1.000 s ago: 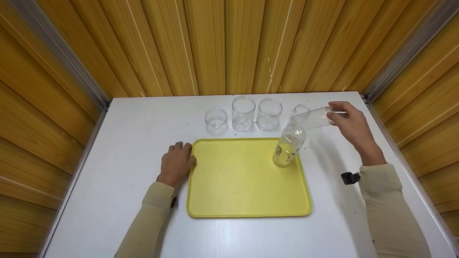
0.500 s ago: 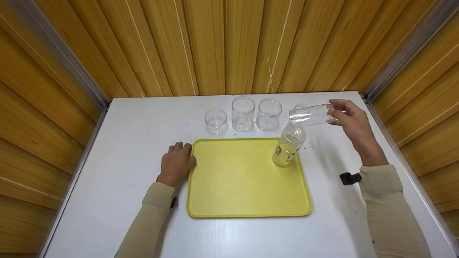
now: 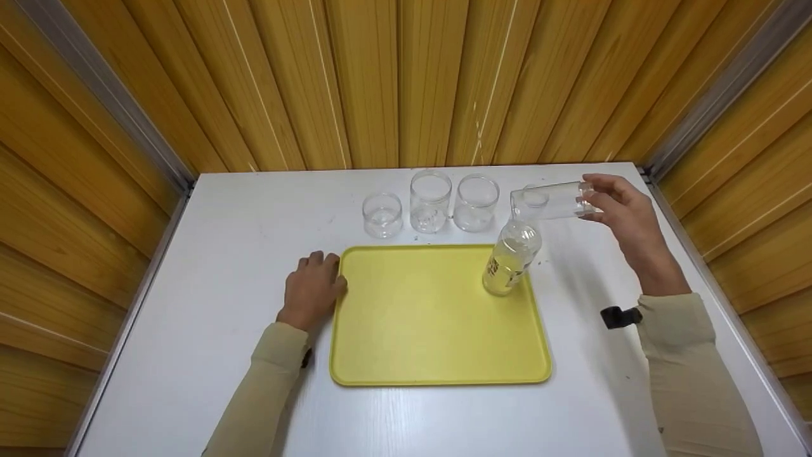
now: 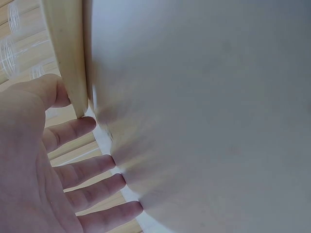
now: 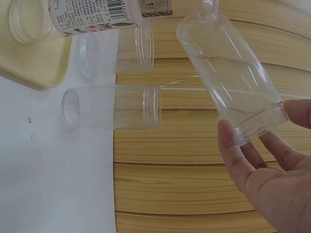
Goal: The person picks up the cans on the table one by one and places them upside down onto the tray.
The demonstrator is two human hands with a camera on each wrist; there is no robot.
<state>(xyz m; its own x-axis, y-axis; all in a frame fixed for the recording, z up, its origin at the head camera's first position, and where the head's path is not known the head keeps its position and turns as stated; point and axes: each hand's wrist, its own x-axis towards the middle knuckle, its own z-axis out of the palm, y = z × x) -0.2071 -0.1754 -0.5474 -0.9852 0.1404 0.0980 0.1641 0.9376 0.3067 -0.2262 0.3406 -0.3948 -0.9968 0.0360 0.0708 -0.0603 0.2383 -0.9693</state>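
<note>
My right hand [image 3: 625, 212] holds a clear jar [image 3: 549, 200] by its threaded end, fingers and thumb around it. The jar lies nearly sideways in the air. Its far end is at the mouth of a clear labelled bottle [image 3: 510, 257]; I cannot tell whether they touch. In the right wrist view, the label [image 5: 92, 14] shows print and a barcode. The bottle stands on the right side of a yellow tray [image 3: 438, 317]. At the tray's left edge, my left hand [image 3: 311, 289] pinches the rim between thumb and index finger, the other fingertips resting on the white table.
Behind the tray stand three clear jars of differing heights: a short one [image 3: 382, 216], a tall one [image 3: 431, 202] and a middle one [image 3: 476, 203]. Another jar [image 5: 112, 107] stands behind the held one. Wood-patterned panels [image 3: 374, 82] wall in the table.
The held jar has tilted slightly, its left end rising toward level above the bottle's mouth, and my right hand has risen a little. My left hand, the tray and the bottle stay put.
</note>
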